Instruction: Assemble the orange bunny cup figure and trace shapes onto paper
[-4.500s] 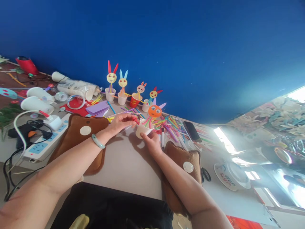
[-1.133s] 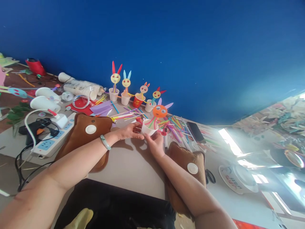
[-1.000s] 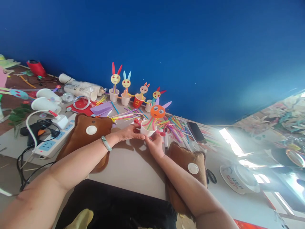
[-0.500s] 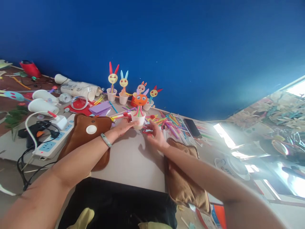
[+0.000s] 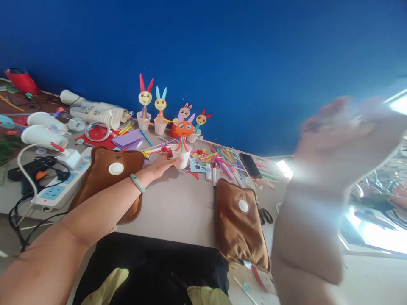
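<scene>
My left hand (image 5: 163,165), a bracelet on its wrist, is closed around the left side of a white paper cup (image 5: 180,159). An orange face with painted eyes and lilac ears (image 5: 185,129) stands up from that cup on green and red pipe-cleaner stems. Far to the right, my right hand (image 5: 340,137) is raised above the table and badly blurred, so its fingers cannot be made out. Behind the held cup stand several similar rabbit-faced cups (image 5: 160,125) along the wall. A light-blue paper piece (image 5: 197,167) lies just right of the cup.
Two brown hot-water bags (image 5: 243,231) lie left and right on the table. A white power strip (image 5: 60,186) with cables is at the left. Stacked paper cups (image 5: 95,116), purple paper (image 5: 127,140), pipe cleaners (image 5: 224,163), a phone (image 5: 250,165) and scissors (image 5: 266,215) lie around.
My right hand has left the area beside the cup and swung up to the far right. My left hand stays on the cup. The view has shifted slightly.
</scene>
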A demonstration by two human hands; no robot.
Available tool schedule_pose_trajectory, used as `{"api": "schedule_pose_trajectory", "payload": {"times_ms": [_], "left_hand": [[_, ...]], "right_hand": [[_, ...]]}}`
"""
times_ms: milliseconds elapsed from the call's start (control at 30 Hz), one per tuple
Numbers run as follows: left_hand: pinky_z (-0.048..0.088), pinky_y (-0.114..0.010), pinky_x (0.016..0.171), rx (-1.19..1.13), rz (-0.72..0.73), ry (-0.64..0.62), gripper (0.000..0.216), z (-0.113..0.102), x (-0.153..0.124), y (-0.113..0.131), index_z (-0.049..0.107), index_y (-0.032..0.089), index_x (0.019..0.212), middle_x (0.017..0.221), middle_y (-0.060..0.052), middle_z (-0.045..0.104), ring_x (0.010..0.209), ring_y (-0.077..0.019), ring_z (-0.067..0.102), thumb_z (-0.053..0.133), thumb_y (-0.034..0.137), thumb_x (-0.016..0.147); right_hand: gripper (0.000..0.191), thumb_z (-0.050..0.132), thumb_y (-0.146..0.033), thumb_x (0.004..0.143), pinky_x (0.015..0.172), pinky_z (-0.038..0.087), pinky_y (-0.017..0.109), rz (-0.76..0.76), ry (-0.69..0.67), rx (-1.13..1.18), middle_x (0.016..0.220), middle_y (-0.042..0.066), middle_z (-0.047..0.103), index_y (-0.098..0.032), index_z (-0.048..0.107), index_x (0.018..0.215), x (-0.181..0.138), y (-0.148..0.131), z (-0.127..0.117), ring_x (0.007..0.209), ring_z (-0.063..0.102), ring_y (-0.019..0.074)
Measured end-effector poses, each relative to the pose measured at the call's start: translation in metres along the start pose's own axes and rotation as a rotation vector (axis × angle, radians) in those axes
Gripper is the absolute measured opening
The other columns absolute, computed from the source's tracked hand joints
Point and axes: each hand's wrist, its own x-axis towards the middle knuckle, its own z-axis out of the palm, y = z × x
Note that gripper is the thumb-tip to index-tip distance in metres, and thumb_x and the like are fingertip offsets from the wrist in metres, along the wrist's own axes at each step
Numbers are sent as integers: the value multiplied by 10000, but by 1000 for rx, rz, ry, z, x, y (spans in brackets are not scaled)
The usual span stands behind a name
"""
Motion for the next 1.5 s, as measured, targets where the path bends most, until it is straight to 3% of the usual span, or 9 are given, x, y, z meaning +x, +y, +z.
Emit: {"api": "schedule_pose_trajectory", "payload": {"times_ms": [67, 167, 300, 500, 567, 700, 800, 1100, 1500], "left_hand": [[511, -377, 891, 28, 7, -3, 613, 0, -1, 0, 739, 127, 1049, 1090, -138, 760, 1020, -270, 679, 895, 517, 603], [505, -385, 913, 44, 30, -19, 605, -1, -3, 1, 743, 133, 1049, 1105, -132, 758, 1040, -276, 673, 898, 509, 601], [499, -395, 932, 53, 40, -37, 627, -1, -3, 2, 737, 131, 1081, 1112, -132, 756, 1054, -279, 669, 895, 508, 605], [483, -434, 983, 114, -45, -1, 689, 2, -9, 9, 733, 144, 1077, 1113, -119, 760, 1107, -312, 655, 920, 527, 536], [467, -444, 1012, 136, -59, -19, 646, 3, -12, 12, 748, 149, 1045, 1131, -120, 757, 1135, -322, 647, 917, 525, 547], [447, -445, 1052, 107, -26, -62, 617, 7, -15, 15, 748, 157, 1095, 1213, -129, 734, 1202, -331, 623, 915, 466, 588], [432, -451, 1073, 128, -13, -116, 627, 10, -16, 16, 720, 152, 1165, 1258, -138, 712, 1230, -329, 611, 902, 416, 627], [477, -440, 1014, 295, -41, -219, 587, 12, -13, 14, 692, 149, 1104, 1139, -113, 747, 1143, -321, 650, 891, 414, 620], [486, -422, 1006, 412, -40, -234, 544, 9, -15, 14, 731, 137, 1100, 1140, -120, 749, 1144, -322, 649, 824, 491, 699]], "right_hand": [[432, 386, -481, 979, 902, 441, 582, 136, -74, 195, 1404, 44, 636, -323, 744, 1160, -32, 2, 5, 1431, 453, 355], [444, 428, -458, 964, 923, 462, 617, 159, -124, 242, 1483, 82, 562, -291, 690, 1282, -70, 5, 13, 1443, 436, 379], [439, 461, -489, 963, 964, 471, 621, 136, -105, 262, 1470, 111, 564, -282, 672, 1287, -81, 15, 22, 1413, 469, 395], [327, 567, -341, 912, 954, 507, 502, -277, 333, 40, 1211, 78, 649, -276, 559, 1232, -71, 64, 64, 1136, 645, 240], [307, 670, -344, 845, 917, 528, 430, -201, 162, -12, 1144, 70, 671, -231, 619, 1125, -71, 81, 80, 1038, 660, 209], [367, 719, -460, 813, 764, 561, 337, 200, -389, -18, 1022, 79, 743, -179, 708, 1049, -76, 106, 102, 910, 686, 200], [437, 757, -509, 776, 659, 552, 305, 378, -609, -49, 985, 86, 769, -162, 749, 1043, -83, 115, 109, 815, 695, 201], [514, 861, -555, 651, 909, 577, 408, 443, -643, 222, 1030, 65, 793, -208, 789, 1024, -96, 126, 122, 1014, 726, 283], [332, 882, -445, 635, 836, 573, 381, 298, -501, 81, 859, 46, 780, -188, 770, 813, -104, 125, 126, 852, 714, 247]]}}
